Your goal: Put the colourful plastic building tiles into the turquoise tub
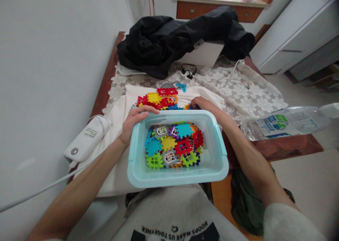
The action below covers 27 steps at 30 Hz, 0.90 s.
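A pale blue plastic basin [178,183] sits tilted against my body at the near table edge. Inside lies a heap of colourful interlocking plastic building tiles [169,144], some shaped like windows. My left hand [132,122] grips the basin's far left corner, fingers along the rim. Beyond the far rim, my right hand [202,102] has its fingers curled down on blue and orange tiles [188,106]; the basin hides part of this hand. More tiles [155,98], mostly red and yellow, lie in a pile on the white cloth [137,90] behind the basin.
A white power strip [87,138] with a cable lies at the left by the wall. On the right stands a tipped clear bottle [288,122]. Black clothing [169,40], a pale laptop-like panel [205,54] and black earphones [189,71] occupy the table's far side.
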Each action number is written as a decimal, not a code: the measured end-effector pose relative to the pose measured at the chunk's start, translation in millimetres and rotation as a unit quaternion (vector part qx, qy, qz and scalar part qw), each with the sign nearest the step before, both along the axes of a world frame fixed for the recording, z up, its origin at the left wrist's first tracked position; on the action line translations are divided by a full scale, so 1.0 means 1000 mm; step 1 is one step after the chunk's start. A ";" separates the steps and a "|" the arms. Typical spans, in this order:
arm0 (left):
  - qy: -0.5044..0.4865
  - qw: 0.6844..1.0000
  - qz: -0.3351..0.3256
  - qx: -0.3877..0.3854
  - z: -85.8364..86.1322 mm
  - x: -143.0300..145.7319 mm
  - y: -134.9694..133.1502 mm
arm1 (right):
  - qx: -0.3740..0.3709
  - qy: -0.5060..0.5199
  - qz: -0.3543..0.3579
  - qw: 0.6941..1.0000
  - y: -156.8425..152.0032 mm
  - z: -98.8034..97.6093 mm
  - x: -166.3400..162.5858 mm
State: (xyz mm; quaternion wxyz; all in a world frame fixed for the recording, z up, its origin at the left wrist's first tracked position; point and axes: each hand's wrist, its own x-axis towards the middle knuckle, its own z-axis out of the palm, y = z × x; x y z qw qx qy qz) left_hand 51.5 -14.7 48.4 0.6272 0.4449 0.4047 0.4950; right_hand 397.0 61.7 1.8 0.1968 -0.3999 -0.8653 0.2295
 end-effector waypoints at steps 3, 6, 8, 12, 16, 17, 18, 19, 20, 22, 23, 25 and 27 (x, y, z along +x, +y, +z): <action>-0.002 1.000 -0.001 0.001 0.001 0.000 0.001 | 0.005 0.015 -0.027 1.000 0.005 -0.007 0.003; 0.004 1.000 0.002 0.006 0.001 0.000 0.001 | 0.031 0.055 -0.064 0.996 0.009 -0.010 0.006; 0.006 1.000 0.001 0.006 0.000 0.000 0.001 | 0.047 0.096 -0.076 0.991 0.011 -0.012 0.008; 0.007 1.000 0.000 0.014 -0.002 -0.001 0.001 | 0.027 0.183 -0.100 0.978 0.015 -0.013 0.006; 0.008 1.000 -0.001 0.015 -0.001 -0.002 0.000 | -0.043 0.322 -0.101 0.940 0.011 -0.005 -0.001; 0.009 1.000 -0.001 0.015 -0.001 -0.001 0.000 | -0.055 0.351 -0.097 0.930 0.008 0.000 -0.003; 0.009 1.000 -0.001 0.016 -0.001 -0.001 0.000 | -0.063 0.368 -0.093 0.923 0.003 0.006 -0.005; 0.010 1.000 -0.001 0.016 0.000 -0.001 0.000 | -0.068 0.372 -0.086 0.922 -0.001 0.012 -0.006; 0.011 1.000 -0.001 0.017 0.000 -0.001 0.000 | -0.073 0.364 -0.074 0.925 -0.006 0.018 -0.007; 0.015 1.000 -0.001 0.015 0.000 -0.001 0.001 | -0.084 0.330 -0.031 0.940 -0.015 0.026 -0.010; 0.017 1.000 -0.001 0.015 0.000 -0.001 0.001 | -0.090 0.314 -0.007 0.945 -0.017 0.028 -0.011; 0.017 1.000 -0.002 0.013 -0.001 -0.002 0.001 | -0.103 0.307 0.016 0.946 -0.018 0.024 -0.014; 0.013 1.000 -0.004 0.012 -0.002 -0.002 0.000 | -0.098 0.330 -0.009 0.939 -0.014 0.014 -0.017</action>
